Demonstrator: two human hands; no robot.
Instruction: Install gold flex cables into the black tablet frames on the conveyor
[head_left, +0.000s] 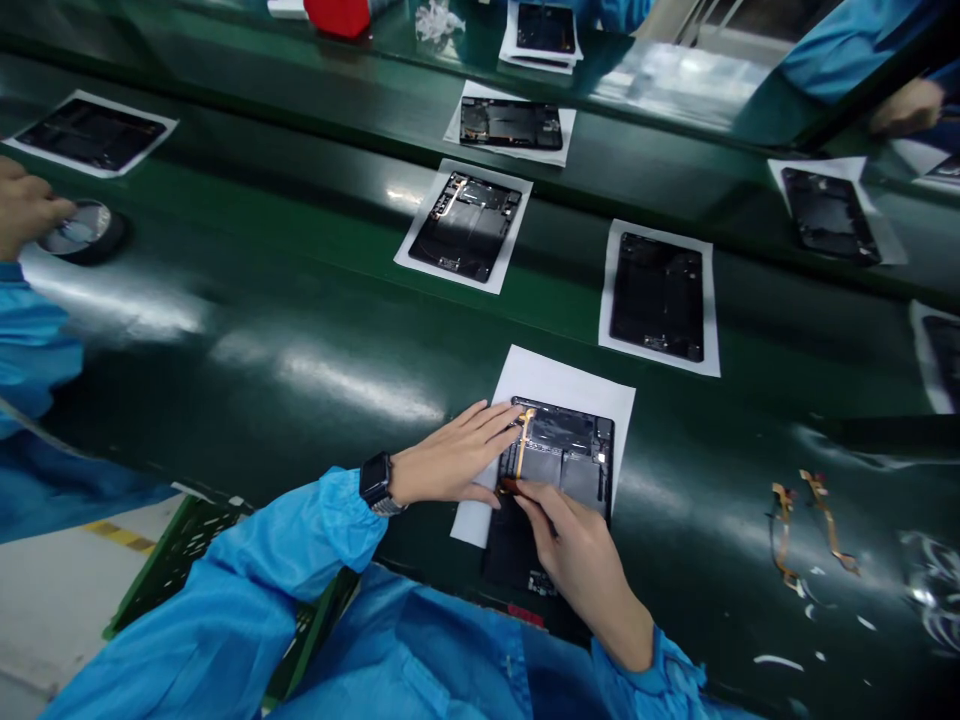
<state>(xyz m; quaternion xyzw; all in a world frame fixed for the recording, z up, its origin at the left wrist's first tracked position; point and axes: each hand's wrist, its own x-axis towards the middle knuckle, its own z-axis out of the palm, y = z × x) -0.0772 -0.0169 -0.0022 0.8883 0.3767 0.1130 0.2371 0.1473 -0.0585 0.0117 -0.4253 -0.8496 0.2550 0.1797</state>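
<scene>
1. Right grip (574, 540) narrow: thumb and index tips close together at the lower end of a gold flex cable (522, 455); we can't tell whether they actually pinch it.
2. Left grip (454, 462) wide: palm down, fingers stretched out, fingertips at the cable's upper end, thumb pointing toward the right fingertips. We see a dark watch (375, 480) on that wrist.
3. We place the cable along the left side of an opened black tablet (586, 470), directly in front of the person, near the bench (300, 340) edge.
4. Tablet lies on a white sheet (559, 372), its near end reaching past the sheet.
5. Farther forward we mark two more tablets on sheets, one left (469, 225), one right (660, 297); others sit around the line.
6. Right side of bench: two loose flex cables (783, 535), near each other, white scraps (778, 661) nearby.
7. Far left: we tag a co-worker's hand (30, 205) at a round dark-rimmed object (82, 228), too blurred to identify.
8. Below the bench, left: green crate (154, 575).
</scene>
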